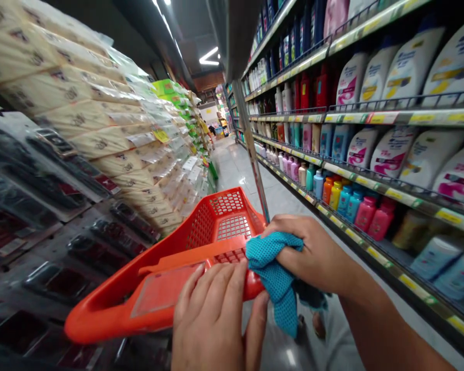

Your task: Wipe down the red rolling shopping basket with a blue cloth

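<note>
An orange plastic shopping cart (212,221) with a perforated basket lies in front of me, its broad handle panel (166,293) towards me. My left hand (216,309) grips the right part of that handle, fingers over the top and thumb on the near side. My right hand (305,252) is closed around a bunched blue mesh cloth (274,257), pressed against the cart's right corner; a loose end hangs down. A worn metal pole (251,149) runs from the top of the view down behind my right hand. Whether that hand also touches it, I cannot tell.
Shelves (371,118) of shampoo and wash bottles line the right side. Stacked cream-coloured packs (100,123) rise on the left, with black items in clear packaging (42,165) nearer. A tiled aisle (235,159) runs ahead. Shoes (319,324) show below my right hand.
</note>
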`<state>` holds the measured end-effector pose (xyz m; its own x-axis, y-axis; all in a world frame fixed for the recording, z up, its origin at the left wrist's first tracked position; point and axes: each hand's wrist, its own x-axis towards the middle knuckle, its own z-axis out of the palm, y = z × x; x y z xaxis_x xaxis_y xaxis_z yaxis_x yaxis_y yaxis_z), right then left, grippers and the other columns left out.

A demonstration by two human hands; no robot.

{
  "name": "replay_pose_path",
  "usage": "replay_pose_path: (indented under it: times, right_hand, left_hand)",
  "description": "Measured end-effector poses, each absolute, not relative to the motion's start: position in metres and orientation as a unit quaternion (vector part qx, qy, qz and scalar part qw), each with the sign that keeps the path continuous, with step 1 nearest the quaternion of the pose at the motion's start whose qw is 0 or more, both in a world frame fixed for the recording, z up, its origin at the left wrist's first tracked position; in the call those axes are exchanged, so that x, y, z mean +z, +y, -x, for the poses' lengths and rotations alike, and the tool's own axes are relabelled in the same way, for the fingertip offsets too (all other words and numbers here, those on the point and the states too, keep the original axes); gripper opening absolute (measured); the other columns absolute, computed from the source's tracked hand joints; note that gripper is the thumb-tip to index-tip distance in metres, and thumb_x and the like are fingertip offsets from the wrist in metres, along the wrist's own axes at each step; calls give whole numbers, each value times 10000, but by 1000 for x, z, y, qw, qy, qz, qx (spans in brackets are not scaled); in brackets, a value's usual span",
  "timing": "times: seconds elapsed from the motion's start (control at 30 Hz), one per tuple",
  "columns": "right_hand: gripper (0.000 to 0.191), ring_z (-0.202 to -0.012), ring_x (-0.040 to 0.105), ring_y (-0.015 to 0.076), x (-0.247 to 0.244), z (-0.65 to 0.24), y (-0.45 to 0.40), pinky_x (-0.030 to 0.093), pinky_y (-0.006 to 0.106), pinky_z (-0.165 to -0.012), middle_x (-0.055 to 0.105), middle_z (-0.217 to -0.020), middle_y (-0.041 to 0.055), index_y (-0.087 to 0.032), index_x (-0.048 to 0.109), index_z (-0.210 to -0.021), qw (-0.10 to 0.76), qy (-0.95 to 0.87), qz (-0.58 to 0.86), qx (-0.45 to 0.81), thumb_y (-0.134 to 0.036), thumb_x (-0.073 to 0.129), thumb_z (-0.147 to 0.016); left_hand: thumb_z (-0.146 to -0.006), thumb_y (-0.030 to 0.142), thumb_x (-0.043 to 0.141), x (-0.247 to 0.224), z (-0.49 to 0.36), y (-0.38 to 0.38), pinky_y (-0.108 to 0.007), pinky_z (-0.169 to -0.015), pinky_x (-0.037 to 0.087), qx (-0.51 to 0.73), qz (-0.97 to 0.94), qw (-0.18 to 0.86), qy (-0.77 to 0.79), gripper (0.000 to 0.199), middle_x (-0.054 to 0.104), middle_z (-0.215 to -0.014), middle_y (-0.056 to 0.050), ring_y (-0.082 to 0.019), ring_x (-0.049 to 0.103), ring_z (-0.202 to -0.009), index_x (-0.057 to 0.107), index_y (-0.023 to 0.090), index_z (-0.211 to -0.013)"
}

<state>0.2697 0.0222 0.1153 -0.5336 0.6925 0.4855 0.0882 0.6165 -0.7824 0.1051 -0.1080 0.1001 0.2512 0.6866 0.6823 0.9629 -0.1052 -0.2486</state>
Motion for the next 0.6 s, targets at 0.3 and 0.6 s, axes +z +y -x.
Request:
replay_pose_path:
  times: [0.3, 0.6]
  right_hand:
    - [149, -902, 632, 209, 33, -227, -12, 505, 343, -835, 653, -922, 28, -250, 637, -854, 699, -571, 192, 385, -273, 491, -873]
    - [193, -920, 647, 206, 5, -189, 32, 513, 357, -901, 697, -947, 46, -210, 672, -945, 604, -518, 327, 510, -313, 521, -885]
  left_hand:
    - [-1008, 376, 446, 118, -119, -105, -334, -637, 498, -178, 752, 287, -566, 272, 708, -762, -20, -200, 662, -686, 630, 201, -909]
    - [-978, 243, 496, 114, -90, -124, -299, -653, 466, -188, 747, 305, -560, 179, 713, -713, -9, -162, 650, -645, 629, 196, -868]
